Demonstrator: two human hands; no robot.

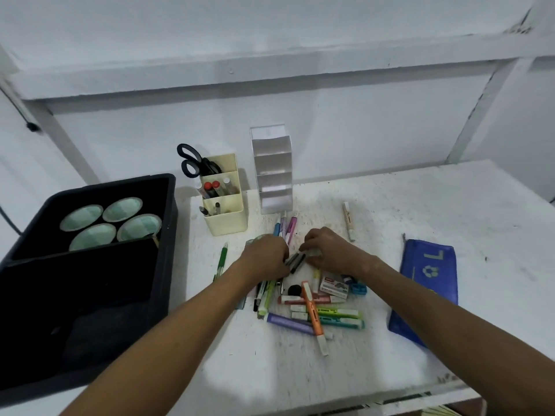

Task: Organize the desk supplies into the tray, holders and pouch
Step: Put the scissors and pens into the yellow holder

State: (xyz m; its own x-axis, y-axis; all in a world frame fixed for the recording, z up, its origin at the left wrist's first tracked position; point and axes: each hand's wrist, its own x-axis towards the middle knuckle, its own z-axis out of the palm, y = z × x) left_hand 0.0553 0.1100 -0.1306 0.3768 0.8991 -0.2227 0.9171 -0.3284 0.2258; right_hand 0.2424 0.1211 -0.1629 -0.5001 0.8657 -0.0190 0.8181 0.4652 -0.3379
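Both hands meet over the white bench (390, 340): the left hand (264, 256) and right hand (327, 247) pinch dark pens (295, 261) between them. Markers (312, 313) lie heaped just below. A cream holder (225, 217) stands behind, a blue pouch (426, 283) right, a black tray (168, 235) left.

arms: bare, no sleeves | hands (295, 255): bare (no rings visible)

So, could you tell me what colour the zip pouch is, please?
Blue, with pale markings; the pouch shows in the head view.
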